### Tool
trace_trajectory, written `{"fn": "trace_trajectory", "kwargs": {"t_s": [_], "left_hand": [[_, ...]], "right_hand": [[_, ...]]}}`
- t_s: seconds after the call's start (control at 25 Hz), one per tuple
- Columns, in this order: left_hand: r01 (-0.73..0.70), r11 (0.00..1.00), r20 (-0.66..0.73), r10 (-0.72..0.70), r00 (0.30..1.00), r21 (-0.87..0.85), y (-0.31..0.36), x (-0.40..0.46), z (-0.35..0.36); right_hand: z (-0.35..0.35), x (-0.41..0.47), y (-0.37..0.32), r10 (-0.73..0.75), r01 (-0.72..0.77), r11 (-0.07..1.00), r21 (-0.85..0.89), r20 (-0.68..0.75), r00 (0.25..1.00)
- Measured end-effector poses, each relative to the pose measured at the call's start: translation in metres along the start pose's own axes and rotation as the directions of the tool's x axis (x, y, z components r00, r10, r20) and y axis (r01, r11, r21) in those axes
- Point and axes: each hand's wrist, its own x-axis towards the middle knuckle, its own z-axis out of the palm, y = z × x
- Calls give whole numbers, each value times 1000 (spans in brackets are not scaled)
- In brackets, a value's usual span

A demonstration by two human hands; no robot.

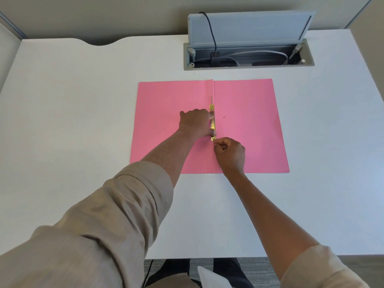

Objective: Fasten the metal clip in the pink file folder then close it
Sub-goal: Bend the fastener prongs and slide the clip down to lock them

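The pink file folder (249,125) lies open and flat on the white desk, spine running away from me. A gold metal clip (212,121) sits along the spine, with a thin prong sticking out at its far end. My left hand (197,123) lies palm down on the left leaf, its fingertips pressing on the clip's middle. My right hand (229,154) is curled just below the clip, thumb and forefinger pinching the clip's near end. The clip's middle is partly hidden by my left fingers.
The white desk (83,121) surrounds the folder. At the back right is an open grey cable box (248,57) with its lid raised and cables inside. The desk's back edge has a curved cut-out (99,43) at the left.
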Motion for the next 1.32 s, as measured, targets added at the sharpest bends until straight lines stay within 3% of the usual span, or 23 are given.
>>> {"fn": "trace_trajectory", "kwargs": {"t_s": [0.4,0.68,1.0,1.2,1.32], "left_hand": [[-7,1000,-7,7,1000,20,1,-1,0],[-6,1000,-10,7,1000,22,1,-3,0],[-4,1000,-14,4,1000,16,1,-3,0],[-10,1000,-24,10,1000,-2,0,-5,3],[-16,1000,-21,16,1000,9,0,-6,4]], "right_hand": [[1,2,-1,-54,50,993,-108,-31,998],[0,5,3,-53,49,997,-67,-62,997],[5,0,15,-226,214,962,-169,-56,973],[3,-1,19,-239,234,964,-129,-21,971],[-10,11,18,-304,292,945,-147,-72,950]]}}
